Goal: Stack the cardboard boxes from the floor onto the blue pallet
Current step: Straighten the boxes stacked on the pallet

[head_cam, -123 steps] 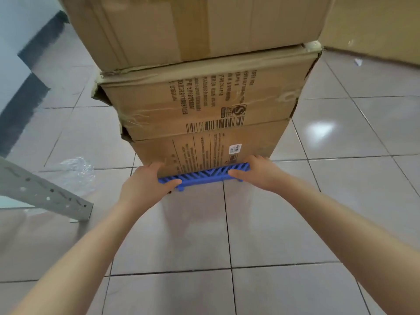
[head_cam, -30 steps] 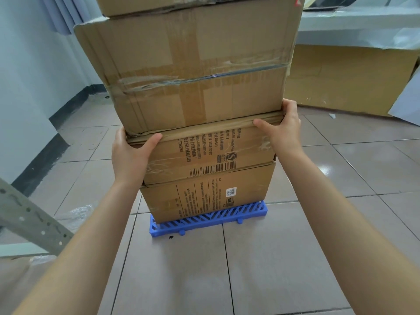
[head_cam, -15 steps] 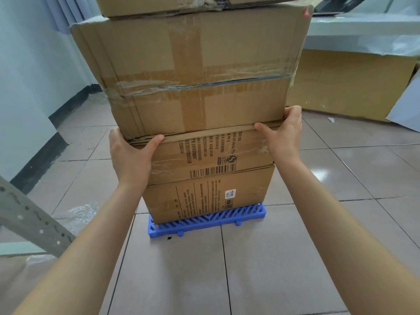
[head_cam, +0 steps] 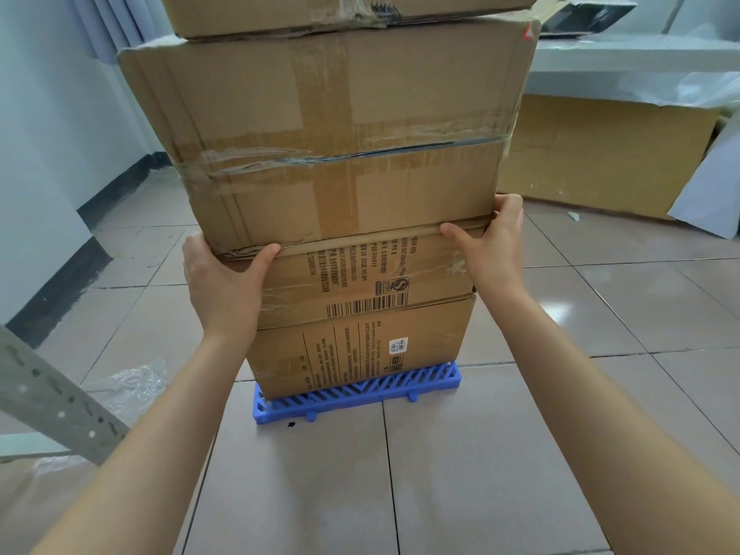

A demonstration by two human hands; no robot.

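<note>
Cardboard boxes (head_cam: 340,146) stand 4 high on the blue slatted plastic pallet (head_cam: 360,394); left hand (head_cam: 224,290) and right hand (head_cam: 494,242) clasp the second brown box (head_cam: 360,274), so squaring the stack seems next.

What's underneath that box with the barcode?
Under the barcode box sits another cardboard box, resting on the blue pallet. Most of the pallet's top is covered.

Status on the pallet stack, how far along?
Done: four boxes stand on the blue pallet. In hand: left hand and right hand grip the second box at its top corners, under the big taped box. Left: no loose boxes visible on the floor.
</note>
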